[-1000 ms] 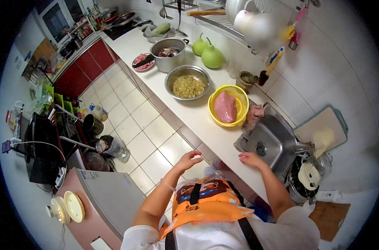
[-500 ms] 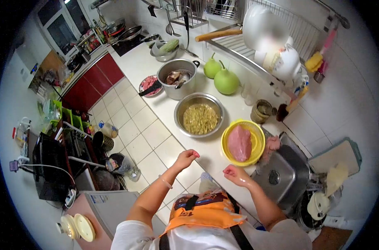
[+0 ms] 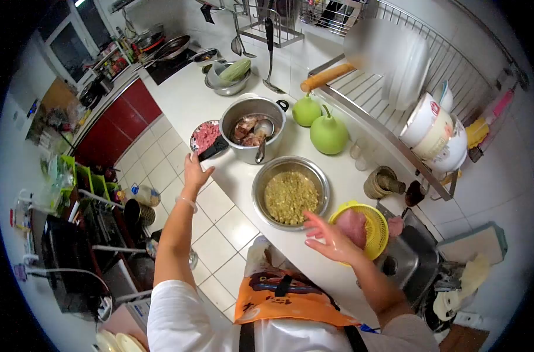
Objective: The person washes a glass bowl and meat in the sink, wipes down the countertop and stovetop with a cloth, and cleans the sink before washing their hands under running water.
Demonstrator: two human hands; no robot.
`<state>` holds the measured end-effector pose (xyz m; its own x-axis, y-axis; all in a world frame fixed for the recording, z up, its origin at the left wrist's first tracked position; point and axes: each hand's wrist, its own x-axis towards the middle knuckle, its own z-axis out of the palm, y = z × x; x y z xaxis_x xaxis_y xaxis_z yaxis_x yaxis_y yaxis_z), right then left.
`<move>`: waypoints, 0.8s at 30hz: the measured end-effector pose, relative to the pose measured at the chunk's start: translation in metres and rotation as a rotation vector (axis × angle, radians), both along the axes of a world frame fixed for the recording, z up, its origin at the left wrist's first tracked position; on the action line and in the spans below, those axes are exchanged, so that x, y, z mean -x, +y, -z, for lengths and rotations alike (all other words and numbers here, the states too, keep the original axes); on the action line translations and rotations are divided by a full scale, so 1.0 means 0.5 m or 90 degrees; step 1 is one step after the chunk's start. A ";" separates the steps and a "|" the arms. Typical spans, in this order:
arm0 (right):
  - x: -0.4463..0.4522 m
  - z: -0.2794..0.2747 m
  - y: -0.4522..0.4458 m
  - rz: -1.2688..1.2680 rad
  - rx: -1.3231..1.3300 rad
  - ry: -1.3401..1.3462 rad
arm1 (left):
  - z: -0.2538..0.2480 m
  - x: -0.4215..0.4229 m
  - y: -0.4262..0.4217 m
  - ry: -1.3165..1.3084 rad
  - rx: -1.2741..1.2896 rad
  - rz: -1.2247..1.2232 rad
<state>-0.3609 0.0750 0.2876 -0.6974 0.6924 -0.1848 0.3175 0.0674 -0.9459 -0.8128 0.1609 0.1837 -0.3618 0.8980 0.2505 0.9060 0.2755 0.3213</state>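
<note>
My left hand (image 3: 195, 172) is open with its thumb apart, at the counter's front edge. Its fingertips are by the long black handle of a steel pressure cooker (image 3: 268, 145) and the plate of raw minced meat (image 3: 207, 136); whether they touch is unclear. Inside the cooker lie meat pieces (image 3: 243, 128) and a ladle (image 3: 264, 128). My right hand (image 3: 331, 239), open with fingers spread, hovers by the near rim of a steel bowl (image 3: 258, 202) of chopped green-yellow food (image 3: 291, 196). It partly covers a yellow colander (image 3: 377, 232) holding a large pink piece of raw meat (image 3: 351, 226).
Two green gourds (image 3: 328, 134) stand behind the bowl, with a stone mortar (image 3: 379, 183) to their right. A steel sink (image 3: 416, 249) is at the right. Overhead, a dish rack (image 3: 372, 111) holds bowls and a wooden-handled pan. A bowl with a pale-green gourd (image 3: 236, 70) sits farther back.
My left hand has moved forward and left to the cooker's handle. My right hand has moved forward beside the colander and spread its fingers. The view has shifted.
</note>
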 end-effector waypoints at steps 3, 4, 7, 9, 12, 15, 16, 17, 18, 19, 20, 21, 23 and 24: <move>0.106 -0.056 0.067 0.071 -0.083 -0.001 | 0.039 0.098 0.085 -0.036 0.092 0.124; 0.139 -0.063 0.089 0.103 -0.106 -0.008 | 0.045 0.115 0.101 -0.069 0.123 0.123; 0.220 -0.052 0.150 0.174 -0.191 -0.028 | 0.028 0.102 0.093 -0.078 0.175 0.110; 0.261 -0.057 0.182 0.178 -0.193 -0.043 | 0.060 0.079 0.072 -0.085 0.147 0.151; 0.287 -0.025 0.229 0.191 -0.315 -0.099 | 0.043 -0.003 0.044 -0.146 0.127 0.160; 0.294 -0.013 0.257 0.274 -0.333 -0.136 | 0.041 -0.062 0.037 -0.215 0.095 0.175; 0.292 -0.011 0.268 0.319 -0.324 -0.150 | 0.034 -0.075 0.037 -0.225 0.091 0.166; 0.287 -0.004 0.283 0.317 -0.326 -0.154 | 0.024 -0.082 0.036 -0.244 0.088 0.178; 0.277 0.009 0.296 0.336 -0.371 -0.170 | 0.020 -0.092 0.037 -0.244 0.079 0.186; 0.269 0.020 0.306 0.355 -0.416 -0.185 | 0.020 -0.100 0.038 -0.243 0.069 0.193; 0.263 0.025 0.315 0.354 -0.415 -0.186 | 0.022 -0.106 0.038 -0.233 0.053 0.203; 0.256 0.029 0.322 0.377 -0.423 -0.201 | 0.024 -0.114 0.040 -0.237 0.059 0.211; 0.244 0.031 0.331 0.402 -0.431 -0.218 | 0.021 -0.128 0.038 -0.258 0.068 0.222; 0.242 0.028 0.335 0.420 -0.450 -0.247 | 0.019 -0.136 0.036 -0.259 0.068 0.223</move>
